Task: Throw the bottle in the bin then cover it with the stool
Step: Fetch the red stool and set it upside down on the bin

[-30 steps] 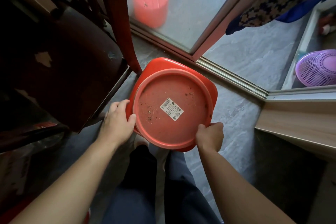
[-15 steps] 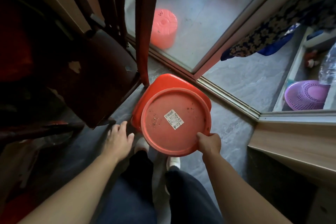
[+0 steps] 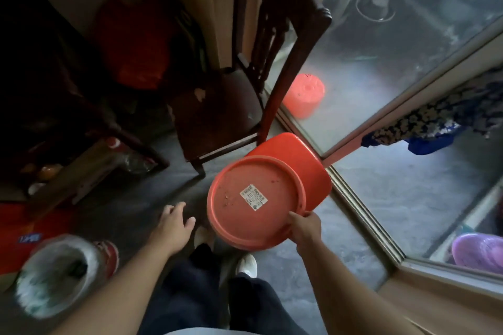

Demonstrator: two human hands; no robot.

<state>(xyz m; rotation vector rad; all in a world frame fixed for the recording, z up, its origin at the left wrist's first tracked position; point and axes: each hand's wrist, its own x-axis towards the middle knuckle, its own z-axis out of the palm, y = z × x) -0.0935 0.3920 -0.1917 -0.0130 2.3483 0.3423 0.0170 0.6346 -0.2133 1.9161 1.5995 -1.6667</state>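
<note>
white sticker [image 3: 253, 197] on red stool [image 3: 275, 193], print too small to read

Stool [image 3: 272, 193], centre of frame: red moulded plastic, smooth with a dull sheen; underside matt, speckled with grit, bearing a white paper label [image 3: 253, 197]. Chair [image 3: 217, 111], upper centre: dark varnished wood, seat finish chipped in pale patches. Floor [image 3: 285, 258]: grey, rough, matt, stone-like. Door pane [image 3: 381, 62], upper right: glass, hazy. Basket [image 3: 479, 253], lower right: purple plastic, glossy.
</note>
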